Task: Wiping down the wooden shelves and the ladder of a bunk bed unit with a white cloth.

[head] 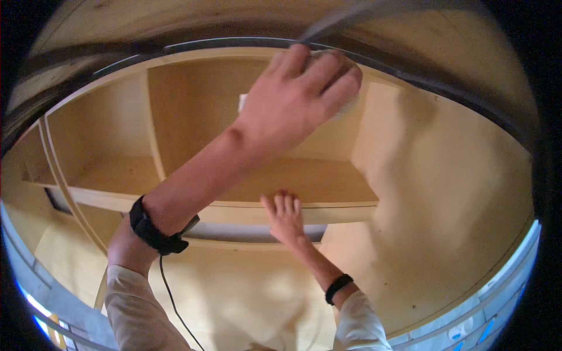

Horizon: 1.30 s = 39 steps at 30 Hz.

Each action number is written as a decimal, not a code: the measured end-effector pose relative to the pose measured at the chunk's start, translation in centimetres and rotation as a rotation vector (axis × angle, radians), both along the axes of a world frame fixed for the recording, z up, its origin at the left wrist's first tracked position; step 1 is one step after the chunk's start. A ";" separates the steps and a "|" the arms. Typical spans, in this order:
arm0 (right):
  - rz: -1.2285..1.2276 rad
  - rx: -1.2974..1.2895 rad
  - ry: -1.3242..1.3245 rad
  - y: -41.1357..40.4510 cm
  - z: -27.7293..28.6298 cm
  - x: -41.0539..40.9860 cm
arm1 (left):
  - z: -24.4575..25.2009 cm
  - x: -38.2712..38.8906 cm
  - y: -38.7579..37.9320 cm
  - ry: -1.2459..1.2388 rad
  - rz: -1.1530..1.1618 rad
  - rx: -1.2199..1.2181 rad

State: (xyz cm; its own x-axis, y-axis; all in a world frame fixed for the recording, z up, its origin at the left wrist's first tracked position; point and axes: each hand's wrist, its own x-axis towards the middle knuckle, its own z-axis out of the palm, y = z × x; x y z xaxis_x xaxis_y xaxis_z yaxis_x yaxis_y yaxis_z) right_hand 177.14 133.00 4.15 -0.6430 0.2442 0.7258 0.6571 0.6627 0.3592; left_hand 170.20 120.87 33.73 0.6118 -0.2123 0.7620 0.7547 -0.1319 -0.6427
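Note:
Raised in front of the upper part of a wooden cabinet (pixel 259 180), my left hand (pixel 303 90) has its fingers curled around a pale object (pixel 344 109). Only slivers of that object show past the blurred hand, so its kind is unclear. A blurred grey strip (pixel 338 22) runs up and right from near my knuckles; whether it touches the hand cannot be told. Lower down, my right hand (pixel 286 216) rests on the front rail (pixel 338 213) of the cabinet's shelf, fingers lying over the edge and thumb apart.
An upright divider (pixel 153 123) splits the cabinet into compartments. The wooden side panel (pixel 448 188) stands at right. Along the top runs a dark edge strip (pixel 232 42). A black cable (pixel 171 294) hangs from the band (pixel 153 230) on my left wrist. A narrow gap (pixel 246 231) opens below the shelf.

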 end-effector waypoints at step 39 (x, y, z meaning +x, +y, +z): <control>0.079 0.034 0.233 -0.3 -0.3 0.9 | 8.2 22.6 10.7 -0.073 0.578 -0.412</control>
State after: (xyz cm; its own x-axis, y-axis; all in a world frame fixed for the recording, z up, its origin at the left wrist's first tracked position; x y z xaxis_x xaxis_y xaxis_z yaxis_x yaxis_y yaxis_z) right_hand 178.01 132.72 3.89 -0.4733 0.1726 0.8638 0.6714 0.7056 0.2268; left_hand 192.79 131.55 41.98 0.4839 0.4448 0.7536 0.8162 0.0812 -0.5720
